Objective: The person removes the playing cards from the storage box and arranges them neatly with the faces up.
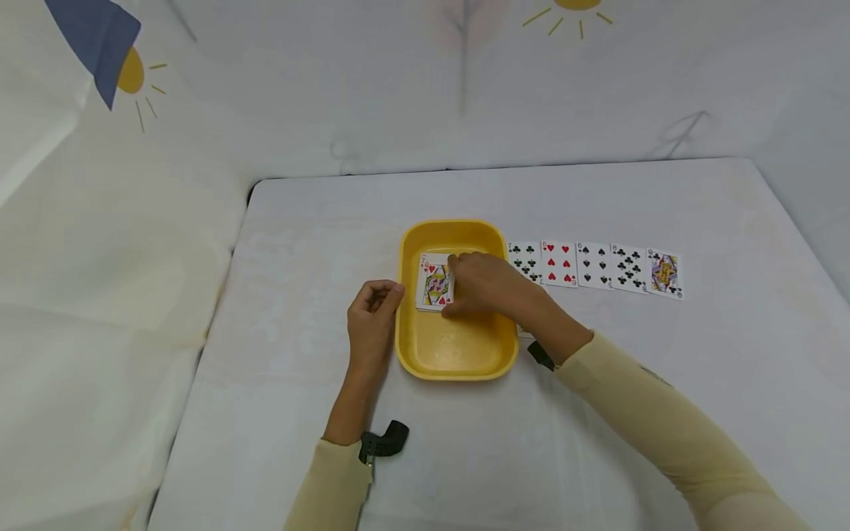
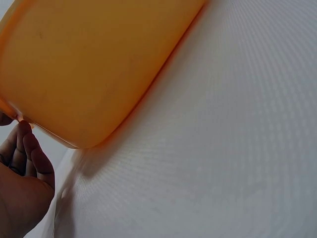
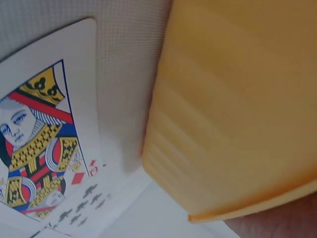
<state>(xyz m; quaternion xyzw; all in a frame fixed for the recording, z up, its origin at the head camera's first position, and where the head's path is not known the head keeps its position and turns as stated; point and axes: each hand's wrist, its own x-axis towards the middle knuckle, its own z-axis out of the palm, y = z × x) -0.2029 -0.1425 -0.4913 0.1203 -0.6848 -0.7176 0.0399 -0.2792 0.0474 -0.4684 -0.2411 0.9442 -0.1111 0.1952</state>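
Observation:
A yellow plastic tray (image 1: 458,358) stands on the table, and my left hand (image 1: 373,324) pinches its left rim between thumb and fingers. The left wrist view shows the fingertips (image 2: 30,141) at the tray's edge. Inside the tray lies a small pile of playing cards (image 1: 436,286), a red-heart face card on top. My right hand (image 1: 488,284) reaches over the right rim and grips the pile's right side, thumb at the near corner and fingers at the far one. The right wrist view shows mostly the tray's outer wall (image 3: 237,99); the gripped card edges are hidden.
Right of the tray runs a row of face-up cards, from a seven of clubs (image 1: 524,258) to a clubs face card (image 1: 665,273). Below my right wrist lies a diamonds face card (image 3: 39,144). White cloth walls stand behind and at left.

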